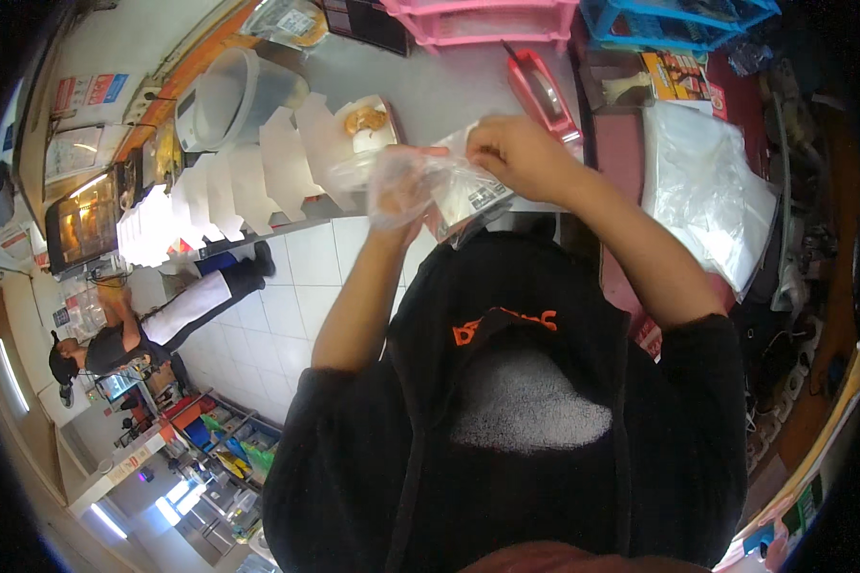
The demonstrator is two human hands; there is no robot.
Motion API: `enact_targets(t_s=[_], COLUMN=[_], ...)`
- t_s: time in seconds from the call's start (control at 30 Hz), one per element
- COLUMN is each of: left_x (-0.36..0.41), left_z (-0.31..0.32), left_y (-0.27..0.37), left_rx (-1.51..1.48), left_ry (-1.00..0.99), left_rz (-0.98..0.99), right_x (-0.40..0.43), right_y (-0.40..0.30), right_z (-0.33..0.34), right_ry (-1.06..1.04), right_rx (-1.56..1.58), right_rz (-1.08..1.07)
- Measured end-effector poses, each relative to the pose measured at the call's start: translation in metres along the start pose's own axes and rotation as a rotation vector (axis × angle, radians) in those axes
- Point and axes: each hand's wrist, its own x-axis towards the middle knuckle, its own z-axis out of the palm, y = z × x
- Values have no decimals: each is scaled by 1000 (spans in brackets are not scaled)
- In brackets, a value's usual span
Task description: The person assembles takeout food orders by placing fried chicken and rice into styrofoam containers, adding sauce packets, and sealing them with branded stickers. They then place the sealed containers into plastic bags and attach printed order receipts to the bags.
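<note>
A clear plastic bag (466,197) with a printed code is held between my hands at the counter's edge, in front of my chest. Something pale and dark shows through the film, too blurred to name. My left hand (399,186) grips the bag's left side. Loose clear film covers this hand; whether it is a glove or part of the bag, I cannot tell. With bent fingers, my right hand (512,154) pinches the bag's upper edge. Just beyond the right hand lies a red device (541,93) resembling an impulse bag sealer. An open paper box (390,118) holds browned food (365,122).
White folded paper boxes (251,179) line the counter's edge to the left, near a clear plastic tub (258,97). Pink (480,21) and blue plastic racks (674,25) stand at the back. Clear plastic bags (709,193) are stacked rightward. Another person (122,333) stands at far left.
</note>
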Motion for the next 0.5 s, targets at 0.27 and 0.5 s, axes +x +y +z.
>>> enact_targets(t_s=[0.27, 0.5], left_x=[49, 76], left_z=[1, 22], left_y=[-73, -48], left_rx=[225, 1095], left_ry=[-449, -481], left_rz=[-213, 440], right_x=[-34, -26], right_y=[95, 95], right_z=[83, 91], right_ry=[89, 98], right_rx=[22, -359], right_rz=[335, 435])
